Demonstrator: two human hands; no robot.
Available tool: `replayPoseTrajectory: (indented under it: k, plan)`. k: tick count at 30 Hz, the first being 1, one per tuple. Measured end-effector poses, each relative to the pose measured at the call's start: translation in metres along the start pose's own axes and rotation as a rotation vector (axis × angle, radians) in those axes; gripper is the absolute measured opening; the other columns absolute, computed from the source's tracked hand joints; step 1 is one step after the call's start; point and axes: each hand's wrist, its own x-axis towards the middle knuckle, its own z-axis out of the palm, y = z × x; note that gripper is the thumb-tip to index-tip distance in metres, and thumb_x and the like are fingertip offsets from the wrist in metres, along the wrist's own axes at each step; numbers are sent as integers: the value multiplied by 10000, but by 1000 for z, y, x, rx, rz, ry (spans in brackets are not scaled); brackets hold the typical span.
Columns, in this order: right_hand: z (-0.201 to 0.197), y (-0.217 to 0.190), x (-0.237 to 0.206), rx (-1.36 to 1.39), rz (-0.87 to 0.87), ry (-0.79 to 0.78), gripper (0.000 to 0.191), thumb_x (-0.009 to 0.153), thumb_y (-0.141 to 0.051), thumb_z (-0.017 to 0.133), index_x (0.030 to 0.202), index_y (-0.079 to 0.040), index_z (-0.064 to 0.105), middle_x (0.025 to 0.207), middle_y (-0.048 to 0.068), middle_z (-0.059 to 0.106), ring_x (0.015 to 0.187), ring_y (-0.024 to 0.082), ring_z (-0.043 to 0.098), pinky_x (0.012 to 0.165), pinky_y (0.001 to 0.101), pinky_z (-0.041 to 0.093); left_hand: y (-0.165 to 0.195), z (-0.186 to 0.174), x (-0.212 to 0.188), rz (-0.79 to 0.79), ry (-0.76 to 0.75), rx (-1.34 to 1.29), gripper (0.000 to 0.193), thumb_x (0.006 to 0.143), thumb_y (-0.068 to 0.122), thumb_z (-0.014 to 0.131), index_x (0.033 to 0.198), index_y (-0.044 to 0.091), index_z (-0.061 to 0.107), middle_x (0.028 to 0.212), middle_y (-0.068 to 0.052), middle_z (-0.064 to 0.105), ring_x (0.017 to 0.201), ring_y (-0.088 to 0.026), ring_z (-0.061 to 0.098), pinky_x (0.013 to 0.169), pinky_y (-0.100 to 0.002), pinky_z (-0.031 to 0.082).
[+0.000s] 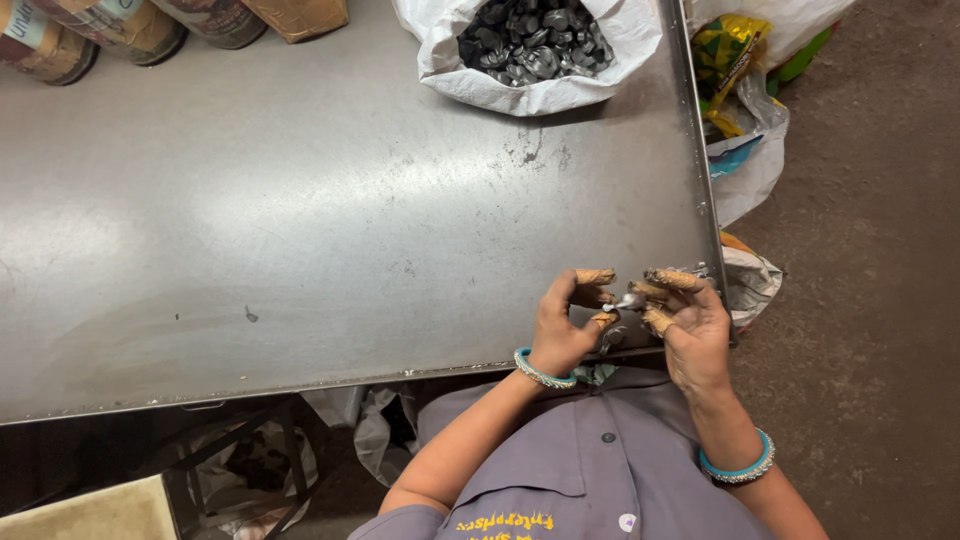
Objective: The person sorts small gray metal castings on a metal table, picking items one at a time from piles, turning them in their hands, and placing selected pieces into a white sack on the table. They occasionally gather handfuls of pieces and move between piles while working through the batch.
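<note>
My left hand (570, 320) and my right hand (688, 322) meet over the near right corner of the steel table (300, 220). Brown tape wraps the fingertips of both. Between the fingertips they pinch a small shiny metal piece (628, 300). Each wrist carries a turquoise bangle. At the table's far edge an open white sack (535, 50) holds many dark metal pieces of similar kind.
Several taped cans (120, 30) and a brown parcel stand at the table's far left corner. Plastic bags (745, 150) lie on the floor beside the right edge. Under the table's front edge are more bags and a frame.
</note>
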Motion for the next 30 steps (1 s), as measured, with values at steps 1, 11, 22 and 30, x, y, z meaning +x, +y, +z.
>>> replayPoseTrajectory:
  k: [1,11,22,30]
  plan:
    - [2,-1,-1,13,-2,-16,585,772,268,433,1293,18,520,1342,161,596,1270,301,626,1064,423,550,-2,1,-1,-5,11,-39,469,781,-78,756,1228,13,651,1080,-108,747,979,-180,733,910,-315,583]
    - [4,3,-3,-7,39,-36,605,754,255,411,1309,36,510,1349,180,587,1293,304,606,1073,438,534,-19,-1,-4,-23,48,-138,522,776,-96,657,1286,14,636,1057,-99,733,990,-181,726,940,-312,582]
    - [22,-38,5,-850,95,-234,434,794,76,746,1211,-13,663,1135,79,720,1028,164,705,889,311,585,-24,9,-8,39,49,80,426,779,-60,735,1191,3,647,1069,-119,729,974,-253,747,882,-341,591]
    - [-13,-62,47,-1001,-251,155,233,853,-16,801,1076,-49,741,1083,56,721,993,169,672,892,313,566,3,4,-21,155,-32,464,464,805,192,854,1191,37,648,1099,-135,610,950,-344,635,775,-443,540]
